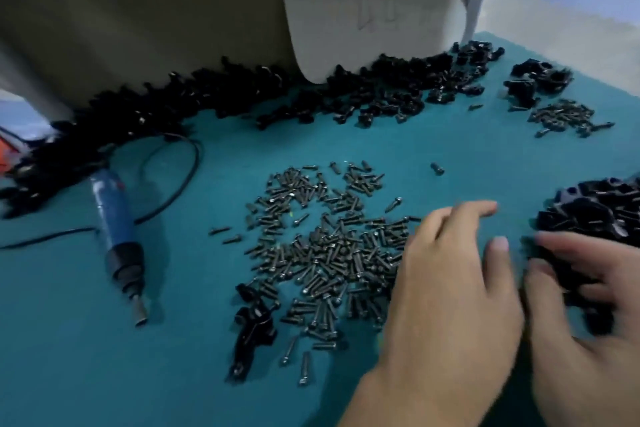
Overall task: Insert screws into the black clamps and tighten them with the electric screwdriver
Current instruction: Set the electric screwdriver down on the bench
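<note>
Left hand (450,288): released, fingers out flat, palm down over the right side of the main screw pile (329,253), holding nothing. Right hand (588,308): fingers in the heap of black clamps (595,211) at the desk's right edge. It's motion-blurred, so I can't tell if it has gripped one.

One loose clamp (254,326) lies just front-left of the screw pile, with a few stray screws beside it. The electric screwdriver (114,229) lies idle toward the left edge of the desk (104,374), bit pointing to the front, cord looping behind it.

A long row of clamps (242,97) runs along the back edge. Metal glints in it suggest fitted screws, so probably the finished batch. A smaller clamp group (536,80) and a second screw pile (561,116) sit in the back-right corner.

Status: looks mid-batch. A good stack appears done, with hundreds of screws and a full heap of clamps left. Current cycle is at pick-a-clamp: no screw in, no driver in hand.
</note>
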Motion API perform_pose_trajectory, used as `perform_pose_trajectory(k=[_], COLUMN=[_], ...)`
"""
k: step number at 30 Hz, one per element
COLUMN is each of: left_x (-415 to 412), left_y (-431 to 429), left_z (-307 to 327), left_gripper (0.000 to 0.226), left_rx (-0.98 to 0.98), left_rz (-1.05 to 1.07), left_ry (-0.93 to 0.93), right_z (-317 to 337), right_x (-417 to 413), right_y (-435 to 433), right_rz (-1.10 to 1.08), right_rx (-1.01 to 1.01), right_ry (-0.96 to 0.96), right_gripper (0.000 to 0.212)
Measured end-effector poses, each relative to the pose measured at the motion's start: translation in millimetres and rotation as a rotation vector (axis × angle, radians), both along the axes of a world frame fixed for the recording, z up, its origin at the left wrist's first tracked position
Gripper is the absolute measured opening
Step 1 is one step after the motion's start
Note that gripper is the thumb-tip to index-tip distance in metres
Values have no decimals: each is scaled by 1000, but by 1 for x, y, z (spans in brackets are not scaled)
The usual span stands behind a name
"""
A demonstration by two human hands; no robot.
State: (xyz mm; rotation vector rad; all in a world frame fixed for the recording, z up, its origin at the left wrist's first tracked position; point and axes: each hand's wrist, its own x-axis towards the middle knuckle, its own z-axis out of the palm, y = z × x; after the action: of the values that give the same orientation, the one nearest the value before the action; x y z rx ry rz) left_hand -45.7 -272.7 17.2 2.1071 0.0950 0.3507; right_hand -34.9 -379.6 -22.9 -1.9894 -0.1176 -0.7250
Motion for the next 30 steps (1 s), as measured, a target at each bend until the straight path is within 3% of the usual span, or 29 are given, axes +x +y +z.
perform_pose_trajectory(k=[4, 7, 12, 16, 18, 23, 27, 30], left_x=[-17, -18, 16, 74, 105, 174, 217, 232], left_y=[68, 129, 235, 298, 322, 369, 402, 417], left_z=[19, 21, 11, -8, -16, -31, -40, -41], left_gripper=[27, 30, 27, 29, 36, 53, 60, 50], left_rx=[-63, -90, -136, -357, -445, -732, -774, -693], left_rz=[167, 348, 623, 726, 734, 772, 802, 726], left_ry=[-17, -23, 41, 45, 64, 39, -1, 92], right_z=[27, 42, 52, 37, 23, 3, -8, -15], right_x=[6, 18, 65, 114, 142, 210, 250, 263], right_y=[69, 134, 256, 333, 364, 429, 463, 475], right_rz=[367, 617, 830, 885, 874, 817, 782, 732], right_rx=[1, -72, -220, 32, 122, 302, 213, 278], right_ry=[160, 291, 490, 783, 835, 817, 652, 701], right_gripper=[20, 27, 44, 55, 60, 70, 66, 60])
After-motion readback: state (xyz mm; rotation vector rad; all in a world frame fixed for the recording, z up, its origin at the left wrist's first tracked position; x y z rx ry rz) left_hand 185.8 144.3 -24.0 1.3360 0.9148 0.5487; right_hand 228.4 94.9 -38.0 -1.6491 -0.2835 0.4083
